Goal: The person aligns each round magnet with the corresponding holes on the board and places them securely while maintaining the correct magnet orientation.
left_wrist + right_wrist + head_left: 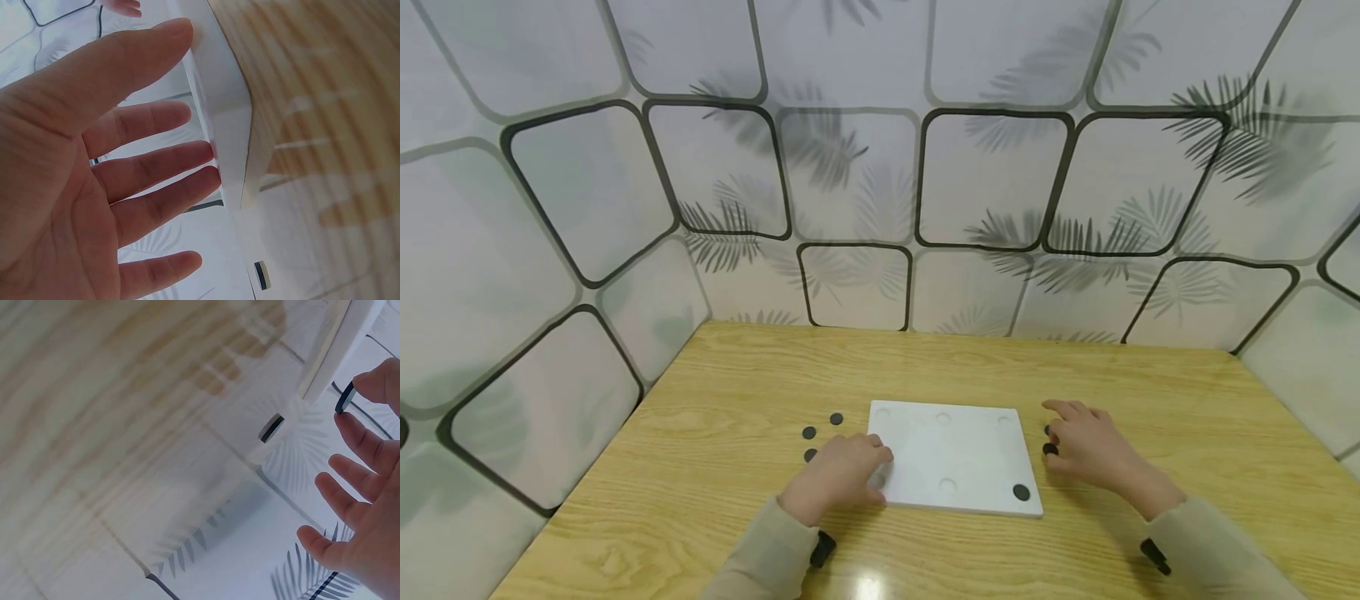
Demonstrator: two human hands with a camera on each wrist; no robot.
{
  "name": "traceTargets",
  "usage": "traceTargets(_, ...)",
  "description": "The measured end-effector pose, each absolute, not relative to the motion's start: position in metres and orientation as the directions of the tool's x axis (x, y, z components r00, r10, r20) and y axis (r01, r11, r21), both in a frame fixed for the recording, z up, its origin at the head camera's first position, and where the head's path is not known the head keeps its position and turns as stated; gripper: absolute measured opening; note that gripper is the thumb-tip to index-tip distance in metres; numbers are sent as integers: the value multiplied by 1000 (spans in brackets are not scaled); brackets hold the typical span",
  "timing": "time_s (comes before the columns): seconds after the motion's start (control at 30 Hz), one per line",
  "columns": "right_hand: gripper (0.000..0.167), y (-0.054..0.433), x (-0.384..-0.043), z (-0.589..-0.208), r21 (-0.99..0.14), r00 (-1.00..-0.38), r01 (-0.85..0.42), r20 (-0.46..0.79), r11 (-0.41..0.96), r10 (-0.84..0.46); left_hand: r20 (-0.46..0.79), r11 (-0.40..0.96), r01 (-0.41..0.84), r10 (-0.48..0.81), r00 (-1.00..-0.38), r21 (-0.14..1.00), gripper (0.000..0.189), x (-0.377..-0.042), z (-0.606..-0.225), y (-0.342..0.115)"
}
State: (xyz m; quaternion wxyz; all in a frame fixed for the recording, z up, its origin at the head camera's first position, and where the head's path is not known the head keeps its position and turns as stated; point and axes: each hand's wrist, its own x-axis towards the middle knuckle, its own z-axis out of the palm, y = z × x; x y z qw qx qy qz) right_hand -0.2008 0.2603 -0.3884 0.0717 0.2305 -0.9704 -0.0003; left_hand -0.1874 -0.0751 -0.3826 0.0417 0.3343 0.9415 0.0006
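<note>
Currently right hand (pixel 1088 446), right of frame, pinches a disc (pixel 1050 450) between thumb and index finger, near its rim; a loosened pinch could drop or flip it. Left hand (pixel 841 471), fingers fairly straight, touches the board (pixel 973 458), lower centre; a sideways push might skid it, or the hand bump the loose discs (pixel 808 432) left of it.

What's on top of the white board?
One black disc lies on the white board, at its near right corner. The left hand covers part of the board's left side; anything beneath it is hidden.
</note>
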Motion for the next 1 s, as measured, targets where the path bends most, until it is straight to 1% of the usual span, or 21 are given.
traceTargets(0.27,11,251,-204,-386,29,-875,-458,158,888,-457,-79,777,628,629,-774,29,39,-187,-382,-75)
traceTargets(0.53,15,241,-209,-387,-4,-869,-472,171,882,-464,-89,781,624,625,-776,39,38,-186,-380,-75)
traceTargets(0.73,15,237,-216,-389,-7,-870,-471,172,882,-462,-85,781,622,624,-777,43,37,-186,-379,-75)
traceTargets(1.0,14,231,-225,-387,-19,-874,-471,144,882,-463,-90,781,622,624,-776,50,38,-186,-380,-75)
